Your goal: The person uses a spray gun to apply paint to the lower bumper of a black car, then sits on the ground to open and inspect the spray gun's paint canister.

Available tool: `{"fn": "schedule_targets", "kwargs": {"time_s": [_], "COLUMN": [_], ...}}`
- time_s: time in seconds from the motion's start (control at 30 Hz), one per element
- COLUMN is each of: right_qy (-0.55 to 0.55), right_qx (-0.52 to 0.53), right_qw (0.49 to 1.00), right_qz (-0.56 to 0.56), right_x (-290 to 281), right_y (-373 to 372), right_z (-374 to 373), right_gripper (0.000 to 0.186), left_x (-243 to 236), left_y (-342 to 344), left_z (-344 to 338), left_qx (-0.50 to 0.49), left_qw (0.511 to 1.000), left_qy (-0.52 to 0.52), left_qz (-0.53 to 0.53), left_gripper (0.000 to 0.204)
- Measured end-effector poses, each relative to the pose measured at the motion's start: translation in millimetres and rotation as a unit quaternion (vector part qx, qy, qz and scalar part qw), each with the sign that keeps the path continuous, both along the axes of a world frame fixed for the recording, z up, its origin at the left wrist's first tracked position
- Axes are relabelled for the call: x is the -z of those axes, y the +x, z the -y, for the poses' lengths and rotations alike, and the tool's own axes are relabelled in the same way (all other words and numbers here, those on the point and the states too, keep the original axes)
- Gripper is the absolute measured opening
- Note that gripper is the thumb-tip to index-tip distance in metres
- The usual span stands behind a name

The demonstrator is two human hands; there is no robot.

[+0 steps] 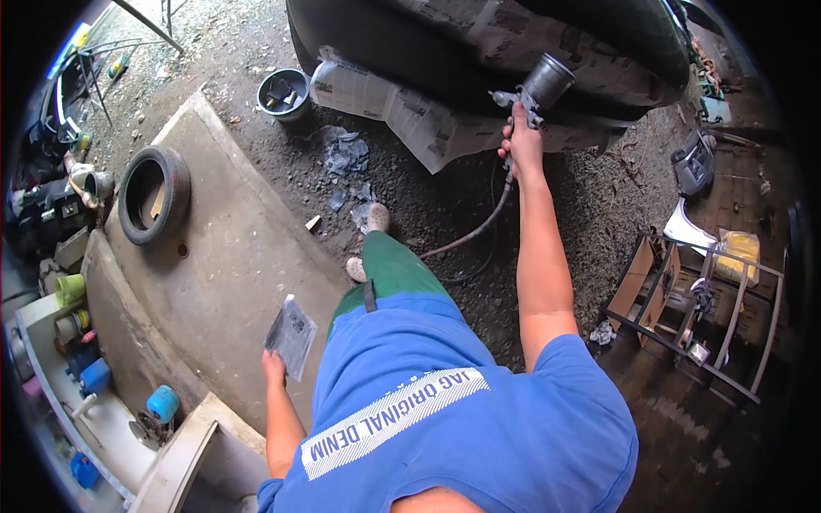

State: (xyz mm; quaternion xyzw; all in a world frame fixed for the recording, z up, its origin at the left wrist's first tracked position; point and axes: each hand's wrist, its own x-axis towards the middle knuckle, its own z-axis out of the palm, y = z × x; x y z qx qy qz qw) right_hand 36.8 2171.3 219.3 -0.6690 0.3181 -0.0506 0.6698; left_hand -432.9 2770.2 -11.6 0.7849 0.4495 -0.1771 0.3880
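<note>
My right hand (522, 141) is closed round a metal spray gun (519, 101) with a silver cup (548, 83), raised beside a dark vehicle body part (410, 51) masked with sheets of newspaper (369, 91). A hose (469, 238) hangs from the gun's grip and runs down behind my legs. Low on the left, my left hand (274, 366) holds a flat, translucent greyish sheet (291, 335) by its corner, over the concrete slab; whether it is paper or plastic I cannot tell.
A loose tyre (135, 196) lies on the concrete slab (231, 282). A bucket (282, 92) stands on gravel near crumpled paper (345, 150). Containers (96, 376) fill a white basin at left. A metal frame (753, 316), yellow bundle (737, 256) and grey plastic part (693, 162) lie at right.
</note>
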Motion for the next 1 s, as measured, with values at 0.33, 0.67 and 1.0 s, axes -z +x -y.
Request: {"fn": "schedule_targets", "kwargs": {"time_s": [0.33,0.67,1.0], "right_qy": [-0.161,-0.084,-0.119], "right_qx": [0.089,-0.011,0.222], "right_qw": [0.983,0.996,0.968], "right_qz": [-0.026,0.021,-0.004], "right_x": [64.6,95.5,144.2], "right_y": [-34.7,-27.9,-60.9], "right_z": [-28.2,-111.1,-36.0], "right_gripper": [0.044,0.036,0.026], "left_x": [-29.7,-60.6,-87.9], "left_y": [162.7,315.1,364.6], "left_z": [-16.2,-95.9,-86.8], "left_qx": [0.168,0.212,0.324], "left_qw": [0.983,0.961,0.905], "left_qy": [0.044,0.117,0.269], "left_qz": [0.055,0.136,0.057], "left_gripper": [0.034,0.031,0.039]}}
